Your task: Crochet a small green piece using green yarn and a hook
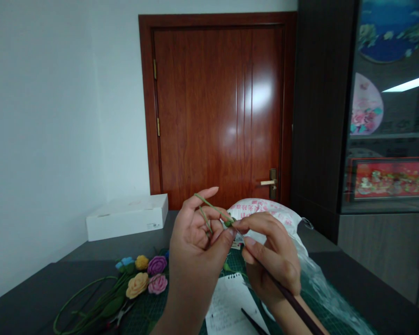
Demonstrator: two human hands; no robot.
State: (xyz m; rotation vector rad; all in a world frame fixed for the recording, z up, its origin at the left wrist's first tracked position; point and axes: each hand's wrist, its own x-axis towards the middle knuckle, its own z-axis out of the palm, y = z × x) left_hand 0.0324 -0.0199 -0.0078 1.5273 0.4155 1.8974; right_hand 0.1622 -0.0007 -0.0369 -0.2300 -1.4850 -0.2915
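Note:
In the middle of the head view, my left hand [195, 251] pinches a small green crochet piece [228, 224] between thumb and fingers. Green yarn [209, 204] loops over its raised index finger and runs down to the piece. My right hand [275, 253] grips a crochet hook [293, 303]; its long dark handle slants to the lower right, and its thin shaft meets the green piece. The two hands' fingertips come together there, so the hook's tip is hidden. Both hands are above the table, over a spiral notepad [226, 298] with handwriting.
Crocheted flowers [138, 284] with green stems lie at the left beside pliers [120, 315]. A black pen-like tool [253, 321] rests on the notepad. Behind stand a white box [125, 217] and a printed plastic bag [265, 207]. A green cutting mat [335, 302] covers part of the table.

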